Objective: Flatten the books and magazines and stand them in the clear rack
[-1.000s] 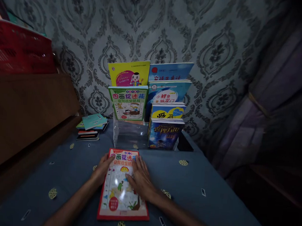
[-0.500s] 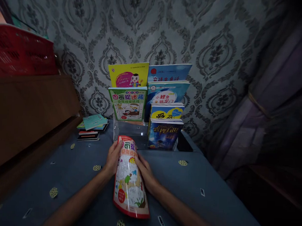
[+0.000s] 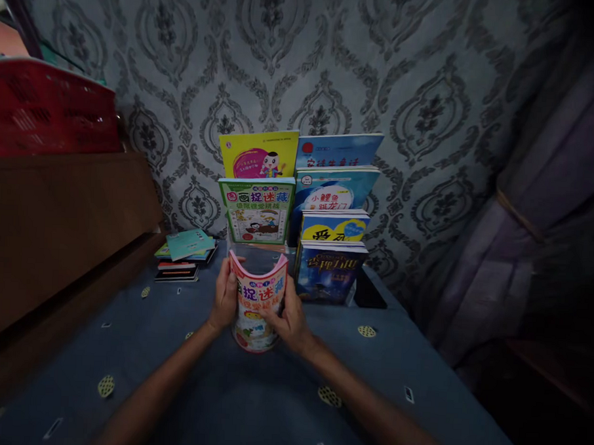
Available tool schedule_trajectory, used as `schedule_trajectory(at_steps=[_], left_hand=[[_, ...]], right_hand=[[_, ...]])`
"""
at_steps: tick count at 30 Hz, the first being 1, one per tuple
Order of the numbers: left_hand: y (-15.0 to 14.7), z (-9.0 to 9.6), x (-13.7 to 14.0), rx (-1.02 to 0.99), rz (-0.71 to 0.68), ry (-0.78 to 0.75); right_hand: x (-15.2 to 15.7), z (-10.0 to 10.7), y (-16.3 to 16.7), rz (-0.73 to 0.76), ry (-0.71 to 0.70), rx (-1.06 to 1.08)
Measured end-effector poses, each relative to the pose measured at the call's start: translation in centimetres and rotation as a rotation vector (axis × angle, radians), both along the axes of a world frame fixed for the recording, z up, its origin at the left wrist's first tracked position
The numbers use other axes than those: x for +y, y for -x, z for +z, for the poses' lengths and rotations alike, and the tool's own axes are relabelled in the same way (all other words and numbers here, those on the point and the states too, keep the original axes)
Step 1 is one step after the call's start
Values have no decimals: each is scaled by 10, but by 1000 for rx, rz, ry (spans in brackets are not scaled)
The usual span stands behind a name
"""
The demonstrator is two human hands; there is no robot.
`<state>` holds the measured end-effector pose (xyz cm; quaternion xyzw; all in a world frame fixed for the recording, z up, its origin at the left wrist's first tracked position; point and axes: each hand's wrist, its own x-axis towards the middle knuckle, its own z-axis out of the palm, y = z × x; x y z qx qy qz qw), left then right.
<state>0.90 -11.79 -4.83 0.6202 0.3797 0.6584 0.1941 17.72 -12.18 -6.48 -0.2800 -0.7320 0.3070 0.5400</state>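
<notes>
Gripping red-bordered paperback (image 3: 255, 299), left hand (image 3: 224, 299) + right hand (image 3: 294, 322), was flat, now bowed upright in front of clear plastic rack (image 3: 258, 261)

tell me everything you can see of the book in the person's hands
The held book is a thin, glossy softcover with a pink-red border, a colourful Chinese title and small cartoon drawings. It stands roughly upright, its cover bowed toward the viewer, with page edges showing along the curved top. The left hand grips one side; the right hand grips the other, its thumb across the cover. It is in front of the green-framed book. Whether its bottom touches the tabletop is unclear.
</notes>
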Motion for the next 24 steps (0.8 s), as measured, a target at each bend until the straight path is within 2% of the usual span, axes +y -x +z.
schedule_trajectory(at_steps=[4, 7, 13, 18, 22, 24], left_hand=[[3, -29, 3, 6, 25, 129], [6, -33, 4, -31, -19, 178], [26, -5, 11, 65, -234, 202], [53, 19, 15, 298, -472, 369], [63, 36, 11, 429, -512, 428], [63, 42, 8, 446, -512, 410]], right_hand=[[2, -23, 0, -18, 48, -55], [6, -18, -6, 24, 66, -144], [21, 16, -28, 134, 90, -453], [25, 27, -40, 124, 60, -568], [22, 33, -43, 119, -11, -631], [19, 37, -44, 77, -97, -617]])
